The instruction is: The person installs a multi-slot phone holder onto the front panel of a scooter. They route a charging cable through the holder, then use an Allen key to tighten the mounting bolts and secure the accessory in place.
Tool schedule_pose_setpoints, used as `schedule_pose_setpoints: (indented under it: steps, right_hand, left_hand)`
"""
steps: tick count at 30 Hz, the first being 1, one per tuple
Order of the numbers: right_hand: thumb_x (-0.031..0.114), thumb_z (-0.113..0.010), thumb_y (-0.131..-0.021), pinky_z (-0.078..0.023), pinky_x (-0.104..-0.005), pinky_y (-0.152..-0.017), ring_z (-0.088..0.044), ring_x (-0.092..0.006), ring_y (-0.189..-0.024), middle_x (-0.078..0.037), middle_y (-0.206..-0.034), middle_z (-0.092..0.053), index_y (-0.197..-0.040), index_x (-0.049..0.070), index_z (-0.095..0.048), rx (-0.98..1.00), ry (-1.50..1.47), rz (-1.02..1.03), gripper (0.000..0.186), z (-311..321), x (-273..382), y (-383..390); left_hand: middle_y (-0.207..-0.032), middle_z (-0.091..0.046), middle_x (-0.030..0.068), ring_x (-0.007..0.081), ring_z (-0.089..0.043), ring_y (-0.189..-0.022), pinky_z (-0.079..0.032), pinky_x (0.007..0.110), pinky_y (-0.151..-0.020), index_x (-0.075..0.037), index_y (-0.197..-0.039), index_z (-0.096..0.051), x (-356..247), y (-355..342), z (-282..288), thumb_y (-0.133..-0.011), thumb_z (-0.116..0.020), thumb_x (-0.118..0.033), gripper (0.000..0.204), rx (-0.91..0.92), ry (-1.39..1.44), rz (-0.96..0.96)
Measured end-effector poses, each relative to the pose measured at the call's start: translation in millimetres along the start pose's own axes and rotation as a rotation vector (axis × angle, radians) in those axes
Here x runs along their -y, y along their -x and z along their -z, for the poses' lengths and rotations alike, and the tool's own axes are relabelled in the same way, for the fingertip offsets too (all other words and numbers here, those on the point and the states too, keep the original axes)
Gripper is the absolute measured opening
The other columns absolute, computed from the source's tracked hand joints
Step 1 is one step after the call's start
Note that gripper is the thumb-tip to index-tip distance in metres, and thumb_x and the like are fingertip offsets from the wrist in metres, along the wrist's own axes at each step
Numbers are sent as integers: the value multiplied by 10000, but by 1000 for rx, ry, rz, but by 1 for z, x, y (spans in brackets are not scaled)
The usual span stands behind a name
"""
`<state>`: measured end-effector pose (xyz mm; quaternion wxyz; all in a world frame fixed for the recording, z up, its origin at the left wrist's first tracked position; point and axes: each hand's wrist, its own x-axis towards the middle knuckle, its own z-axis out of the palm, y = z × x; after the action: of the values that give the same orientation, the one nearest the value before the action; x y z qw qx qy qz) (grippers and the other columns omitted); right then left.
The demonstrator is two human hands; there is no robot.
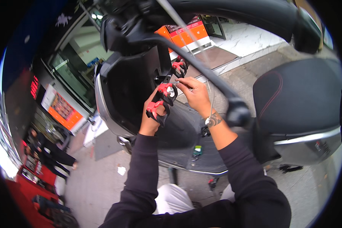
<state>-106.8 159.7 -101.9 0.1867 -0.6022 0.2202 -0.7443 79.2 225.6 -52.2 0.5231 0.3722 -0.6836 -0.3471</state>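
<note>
A black bar carrying several red-and-black claw hooks [165, 90] stands in front of the scooter's dark front shield [129, 87]. My left hand [149, 121] is closed on the near end of this hook bar, its fingers mostly hidden behind the claws. My right hand [195, 95], a pale band at its wrist, pinches a thin metal rod [174, 83] between thumb and forefinger. The rod reaches toward the middle of the bar, beside the claws; its far tip is too small to make out.
Handlebar and brake lever [216, 78] cross above my right arm, blurred. A small green-and-black item [197, 151] lies on the scooter's footboard [178, 154]. The black seat [298, 98] is at right. At far left, a person in dark clothes [49, 150] is near a red stand.
</note>
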Motion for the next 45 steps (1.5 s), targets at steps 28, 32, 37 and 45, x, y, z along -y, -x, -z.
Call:
schedule_pose_setpoints:
  steps: [28, 32, 37, 45]
  right_hand:
    - [136, -805, -955, -595, -342, -802, -778, -256, -899, -141, -1031, -802, -1104, 31, -815, -109, -47, 75, 183, -6, -6, 8]
    - [144, -801, -963, -599, -350, -791, -778, -279, -893, -148, -1014, -799, -1109, 30, -811, -119, 7, 140, 185, -7, -4, 9]
    - [149, -800, -946, -599, -357, -762, -772, -289, -880, -121, -995, -798, -1077, 58, -815, -161, 29, 220, 160, -9, -4, 5]
    - [158, -799, -920, -601, -357, -737, -763, -282, -867, -57, -952, -798, -1019, 97, -821, -105, 118, 274, 119, -3, -6, 3]
  left_hand:
    - [-969, -608, -4, 72, -484, -671, -383, 243, -521, -61, -1181, -664, 4, 5, -1, -1097, -657, -178, 144, -53, -49, 146]
    - [-958, -598, -14, 55, -459, -646, -333, 218, -500, -47, -1132, -645, 9, 4, 5, -1096, -660, -173, 132, 15, 38, 146]
    - [-883, -564, -41, 54, -461, -670, -309, 200, -509, -30, -1237, -674, 14, 7, 1, -1076, -686, -152, 202, -28, 135, 127]
    - [-756, -517, -51, 46, -448, -578, -279, 212, -486, -67, -1114, -686, 12, 6, -7, -1063, -731, -282, 225, -37, 155, 146]
